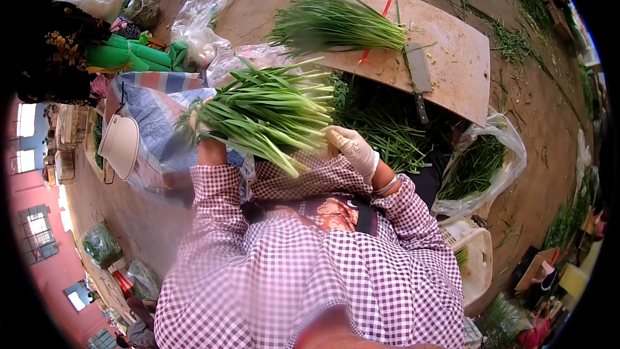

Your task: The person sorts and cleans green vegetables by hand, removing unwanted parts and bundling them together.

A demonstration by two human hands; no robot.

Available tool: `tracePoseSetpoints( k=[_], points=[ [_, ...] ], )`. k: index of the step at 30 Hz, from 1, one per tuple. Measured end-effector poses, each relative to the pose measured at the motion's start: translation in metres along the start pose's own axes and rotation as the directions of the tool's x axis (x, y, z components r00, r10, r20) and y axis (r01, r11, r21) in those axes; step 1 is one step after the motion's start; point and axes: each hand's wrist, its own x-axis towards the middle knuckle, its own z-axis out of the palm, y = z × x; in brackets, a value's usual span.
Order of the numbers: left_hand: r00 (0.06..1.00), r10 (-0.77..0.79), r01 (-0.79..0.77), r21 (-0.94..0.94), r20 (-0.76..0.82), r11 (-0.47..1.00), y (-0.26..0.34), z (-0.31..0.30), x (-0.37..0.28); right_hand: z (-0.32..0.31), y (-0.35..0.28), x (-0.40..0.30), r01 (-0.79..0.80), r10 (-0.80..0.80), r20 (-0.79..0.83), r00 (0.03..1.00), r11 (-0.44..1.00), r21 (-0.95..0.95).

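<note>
My left hand (199,118), mostly hidden by leaves, holds a loose bunch of green garlic chives (271,111) by its leafy end. The pale stem ends point right. My right hand (351,148), in a whitish glove, has its fingers bent at the lower stem ends; whether they pinch a stem cannot be told. Beyond them, a larger bunch of chives (339,24) lies on a wooden board (460,63), with a red strip (365,55) under it. A cleaver (419,70) with a black handle rests on the board beside the cut stem ends.
Loose greens (387,140) lie below the board. To the right are a clear plastic bag of greens (477,165) and a white plastic crate (477,261). A woven plastic sack (169,126), a beige visor (118,148) and green rolls (135,53) are at left.
</note>
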Motion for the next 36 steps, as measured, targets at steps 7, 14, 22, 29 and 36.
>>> tracePoseSetpoints(
  k=[7, 14, 22, 29, 36],
  points=[
    [0.996, 0.083, -0.085, 0.067, 0.028, 0.994, -0.01, 0.002, -0.007, 0.002, -0.002, -0.006, -0.009, 0.009, -0.013, 1.0, 1.0, -0.004],
    [0.972, 0.05, -0.072, -0.089, -0.23, 0.993, -0.004, 0.021, -0.016, 0.004, -0.003, -0.01, 0.134, -0.141, -0.176, 0.974, 0.99, -0.052],
    [0.948, 0.076, -0.11, -0.093, -0.31, 0.99, -0.002, 0.026, -0.014, 0.041, -0.041, -0.036, 0.378, -0.486, -0.201, 0.851, 0.831, -0.408],
    [0.837, 0.281, -0.257, 0.115, -0.471, 0.96, -0.012, 0.082, -0.02, 0.05, -0.044, -0.034, 0.349, -0.589, -0.074, 0.805, 0.57, -0.744],
    [0.881, 0.191, -0.213, -0.003, -0.433, 0.977, -0.005, 0.075, -0.02, 0.056, -0.05, -0.032, 0.344, -0.614, -0.101, 0.783, 0.563, -0.752]
  ],
)
